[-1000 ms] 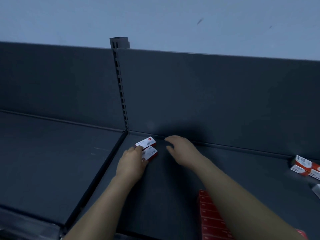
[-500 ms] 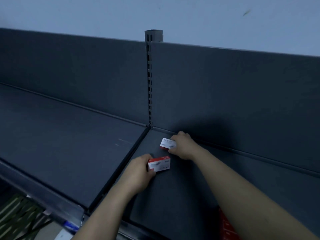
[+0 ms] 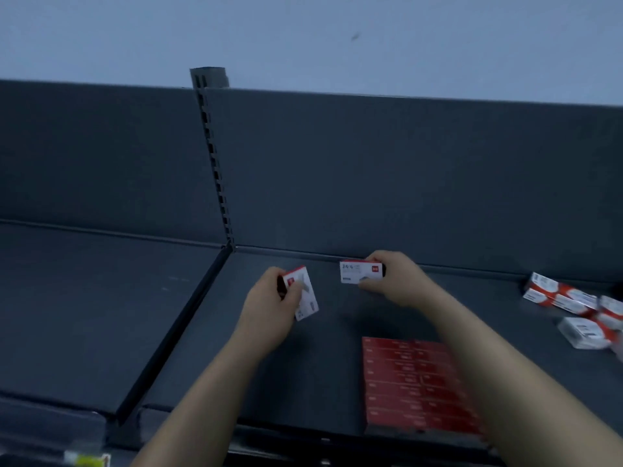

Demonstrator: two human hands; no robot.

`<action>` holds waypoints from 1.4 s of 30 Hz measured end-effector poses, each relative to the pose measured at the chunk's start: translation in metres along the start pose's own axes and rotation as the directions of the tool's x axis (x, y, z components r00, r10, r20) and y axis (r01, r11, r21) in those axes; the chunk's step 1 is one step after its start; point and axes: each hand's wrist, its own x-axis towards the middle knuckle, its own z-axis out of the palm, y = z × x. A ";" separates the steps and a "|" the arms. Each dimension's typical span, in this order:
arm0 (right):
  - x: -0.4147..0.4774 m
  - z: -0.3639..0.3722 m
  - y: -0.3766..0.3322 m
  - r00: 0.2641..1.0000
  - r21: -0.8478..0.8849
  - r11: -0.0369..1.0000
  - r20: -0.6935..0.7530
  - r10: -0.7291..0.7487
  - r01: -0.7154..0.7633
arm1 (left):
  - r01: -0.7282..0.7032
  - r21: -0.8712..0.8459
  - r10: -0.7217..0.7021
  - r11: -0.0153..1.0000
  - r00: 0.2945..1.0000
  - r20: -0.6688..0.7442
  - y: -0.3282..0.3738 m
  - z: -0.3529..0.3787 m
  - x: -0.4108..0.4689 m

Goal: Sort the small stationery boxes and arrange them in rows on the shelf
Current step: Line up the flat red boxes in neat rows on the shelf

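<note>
our left hand (image 3: 269,308) has its fingers shut around one small box (image 3: 303,294), and our right hand (image 3: 397,281) pinches the other box (image 3: 359,272), both near the back of the shelf (image 3: 337,335). the red block of boxes (image 3: 414,385) looks lined up in front. the messy pile (image 3: 573,305) on the right is not sorted yet, so we think lots is left.

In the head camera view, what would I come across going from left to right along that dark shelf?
slotted post → left hand → left-hand box, which it holds → right-hand box → right hand gripping it → loose pile of boxes. The red stack overlaps the right hand's span, so it is left out.
</note>
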 end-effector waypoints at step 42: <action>-0.135 -0.094 0.127 0.992 0.211 0.970 -0.066 -0.106 0.118 | -0.322 0.068 0.307 0.944 0.937 0.168 0.102 0.161 -0.065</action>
